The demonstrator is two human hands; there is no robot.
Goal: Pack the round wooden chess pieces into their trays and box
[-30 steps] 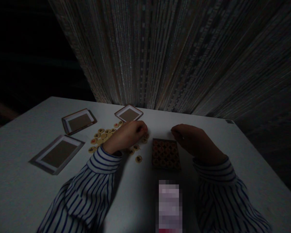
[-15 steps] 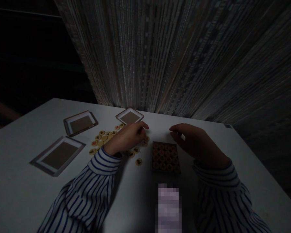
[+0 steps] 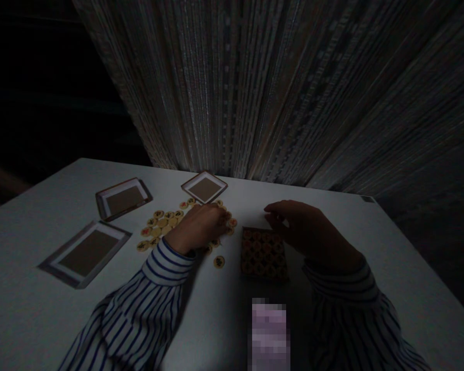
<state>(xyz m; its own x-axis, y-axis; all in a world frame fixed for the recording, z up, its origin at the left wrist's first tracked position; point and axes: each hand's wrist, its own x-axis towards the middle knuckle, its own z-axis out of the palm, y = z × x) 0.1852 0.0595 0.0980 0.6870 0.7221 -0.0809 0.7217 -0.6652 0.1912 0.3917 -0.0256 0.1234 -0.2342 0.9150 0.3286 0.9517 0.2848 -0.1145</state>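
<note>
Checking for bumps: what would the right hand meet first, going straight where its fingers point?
The right hand would probably meet the loose round pieces beside the left hand; its height is unclear.

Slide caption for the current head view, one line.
Left hand over loose round pieces; right hand near a box packed with more.

The white table [image 3: 204, 319] bears three shallow trays [image 3: 85, 253], loose discs [image 3: 162, 223] (apparently wooden) and a filled box [image 3: 265, 279].
</note>
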